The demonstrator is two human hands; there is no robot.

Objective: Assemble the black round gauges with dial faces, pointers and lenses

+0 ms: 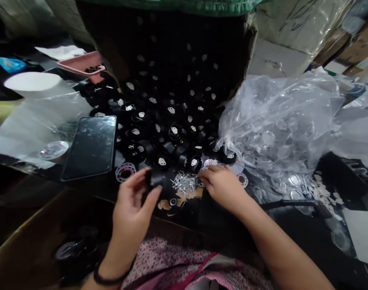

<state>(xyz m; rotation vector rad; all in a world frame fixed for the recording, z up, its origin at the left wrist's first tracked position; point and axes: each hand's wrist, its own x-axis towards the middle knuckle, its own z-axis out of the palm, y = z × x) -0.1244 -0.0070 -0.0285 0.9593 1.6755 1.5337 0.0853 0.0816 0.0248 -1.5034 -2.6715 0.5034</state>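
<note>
My left hand (pixel 135 201) grips a round black part (pixel 156 179) between thumb and fingers, above the front edge of the dark table. To its right, my right hand (pixel 221 183) rests palm down with bent fingers on some printed discs; whether it holds one is hidden. A heap of small silvery pins (pixel 184 183) lies between the hands. Just left of the held part are ringed discs (pixel 125 172) with red and grey marks. Behind both hands spreads a large pile of black round parts (pixel 174 130) with white oval plates. A small dark ring (pixel 173 201) sits near the pins.
A dark phone or tablet (pixel 91 147) lies at the left, beside a white roll (pixel 34 82) and a pink tray (pixel 81 66). At the right are a plastic bag (pixel 274 129) of clear round pieces and a black-handled tool (pixel 289 204). An open box (pixel 26 231) stands below left.
</note>
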